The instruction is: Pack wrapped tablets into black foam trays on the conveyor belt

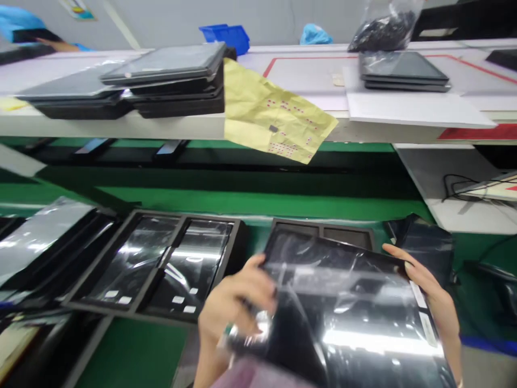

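A dark, glossy tablet screen (347, 318) covered in shiny film is tilted toward me at the lower right. White labels sit along its right edge. My right hand (438, 307) is closed on that edge, its fingertips over the top right corner. My left hand (238, 307) is at the left edge with curled fingers, gripping it there; motion blurs them. Under this hand, a small part with a green spot shows at the screen's lower left, too smeared to name. A pinkish blurred patch (258, 374) lies at the bottom, its kind unclear.
A two-compartment black tray (135, 310) holds film-covered screens on the left. Another tray (367, 237) is partly behind the held screen. The shelf (283, 97) above carries tablet stacks (173, 67), a hanging yellow sheet (278, 121), and a blue bin (228, 39). Blue-capped people are behind.
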A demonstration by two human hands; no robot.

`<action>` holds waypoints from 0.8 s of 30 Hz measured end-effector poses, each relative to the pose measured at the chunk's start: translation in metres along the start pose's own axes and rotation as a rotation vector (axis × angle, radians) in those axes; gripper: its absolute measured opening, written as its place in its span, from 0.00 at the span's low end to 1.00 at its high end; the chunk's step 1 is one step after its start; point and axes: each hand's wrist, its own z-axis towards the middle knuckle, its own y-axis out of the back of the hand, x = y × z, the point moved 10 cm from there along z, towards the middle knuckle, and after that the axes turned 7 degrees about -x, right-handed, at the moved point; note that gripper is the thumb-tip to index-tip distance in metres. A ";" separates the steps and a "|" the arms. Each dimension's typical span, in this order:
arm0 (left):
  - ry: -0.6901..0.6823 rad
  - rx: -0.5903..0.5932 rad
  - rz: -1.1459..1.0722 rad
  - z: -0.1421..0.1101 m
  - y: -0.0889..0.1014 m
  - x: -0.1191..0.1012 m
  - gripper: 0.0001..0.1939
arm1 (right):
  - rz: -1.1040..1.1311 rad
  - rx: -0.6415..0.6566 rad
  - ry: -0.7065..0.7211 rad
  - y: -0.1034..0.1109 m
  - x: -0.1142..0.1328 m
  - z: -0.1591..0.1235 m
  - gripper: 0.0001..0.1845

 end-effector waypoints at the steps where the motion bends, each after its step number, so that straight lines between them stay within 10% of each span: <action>1: 0.065 -0.022 0.078 0.002 -0.001 0.015 0.24 | -0.007 -0.018 0.007 0.003 -0.014 0.008 0.24; 5: 0.627 -0.127 0.844 -0.034 0.027 0.100 0.23 | 0.143 -0.088 -0.146 0.023 -0.095 0.011 0.30; 9: 1.085 -0.057 1.307 -0.110 0.053 0.142 0.28 | -0.004 -0.169 -0.126 0.053 -0.155 -0.002 0.33; 16: 1.144 0.006 1.259 -0.122 0.050 0.165 0.12 | -0.014 -0.357 -0.316 0.086 -0.251 0.011 0.47; 20: 1.104 0.039 1.213 -0.104 0.045 0.160 0.10 | -0.613 -0.219 -0.122 0.089 -0.248 0.031 0.42; 24: 1.009 0.103 0.968 -0.078 -0.024 0.148 0.11 | -0.936 -0.023 0.282 0.040 -0.205 0.042 0.36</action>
